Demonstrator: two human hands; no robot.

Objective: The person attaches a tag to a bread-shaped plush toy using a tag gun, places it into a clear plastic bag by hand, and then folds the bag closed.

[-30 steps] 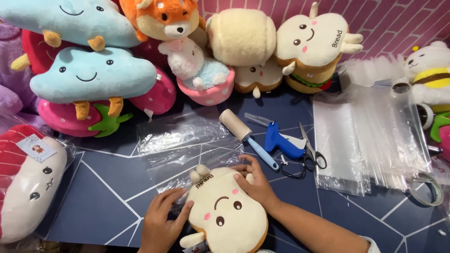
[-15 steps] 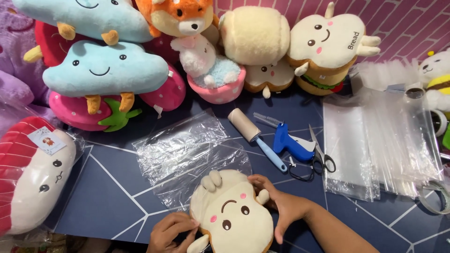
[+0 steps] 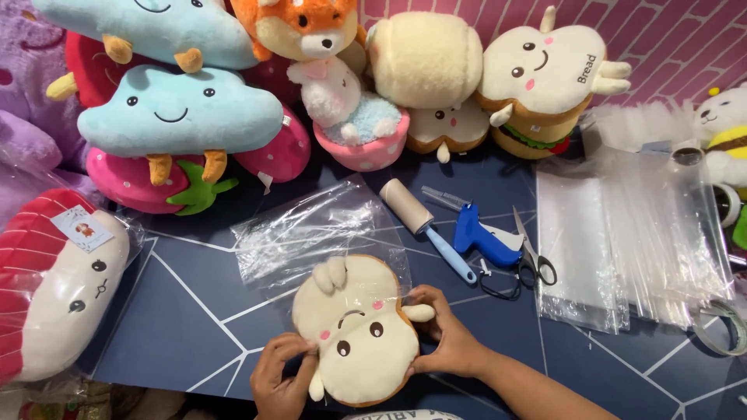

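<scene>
Head view shows my left hand (image 3: 282, 373) and right hand (image 3: 443, 341), fingers closed on either side of the toast plush (image 3: 354, 334), pinning it on the table (image 3: 194, 311) with its top against the clear bag (image 3: 315, 233) mouth.

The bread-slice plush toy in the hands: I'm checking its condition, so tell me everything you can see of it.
The bread-slice plush toy is cream with a tan crust edge, soft and fuzzy-looking. It has black eyes, pink cheeks, a curved mouth and small stubby arms. It lies face up on the dark blue table, its top partly inside a clear plastic bag. The left hand grips its lower left edge; the right hand holds its right side.
</scene>
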